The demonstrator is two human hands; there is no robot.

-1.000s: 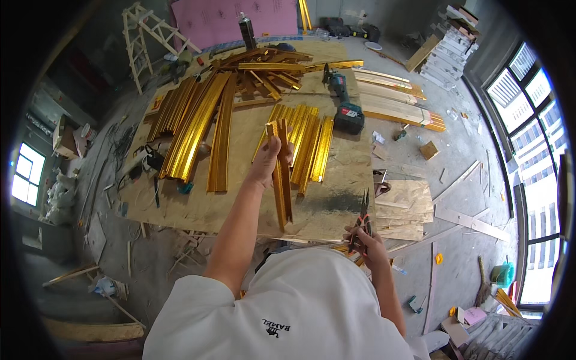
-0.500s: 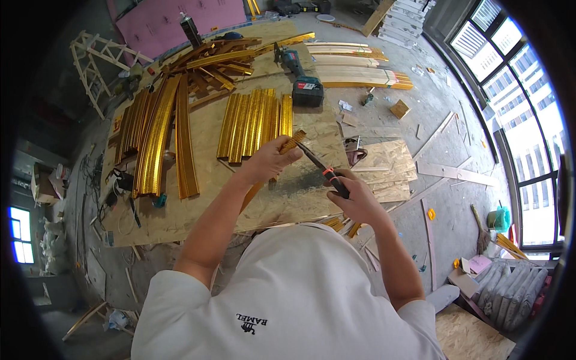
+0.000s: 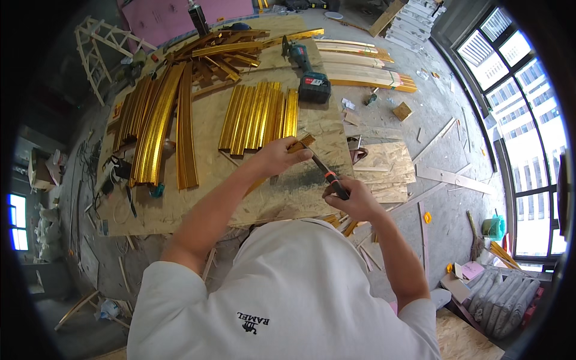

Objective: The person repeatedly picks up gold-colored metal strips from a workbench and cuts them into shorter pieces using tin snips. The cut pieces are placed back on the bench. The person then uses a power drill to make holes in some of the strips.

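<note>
My left hand (image 3: 281,155) grips a gold trim strip (image 3: 305,140) whose upper end sticks out beyond my fingers, with part of its length showing below my forearm. Black long-nose pliers with red accents (image 3: 330,178) reach from my right hand (image 3: 354,198) to that upper end, their jaw tips at the strip. My right fingers are closed round the handles. Just beyond my hands lies a row of shiny gold strips (image 3: 258,114) on the plywood worktop (image 3: 234,210). Longer gold strips (image 3: 157,126) lie to the left.
A cordless power tool (image 3: 309,75) lies right of a jumbled strip pile (image 3: 222,51). Bundled lengths (image 3: 366,78), boards (image 3: 381,171), offcuts and a broom (image 3: 473,237) are on the floor at right, near tall windows (image 3: 522,132). A wooden trestle (image 3: 96,54) stands back left.
Since a second ago my right hand has raised the pliers up to the strip, and my left hand has tilted the strip over toward them. The last half second shows only slight movement.
</note>
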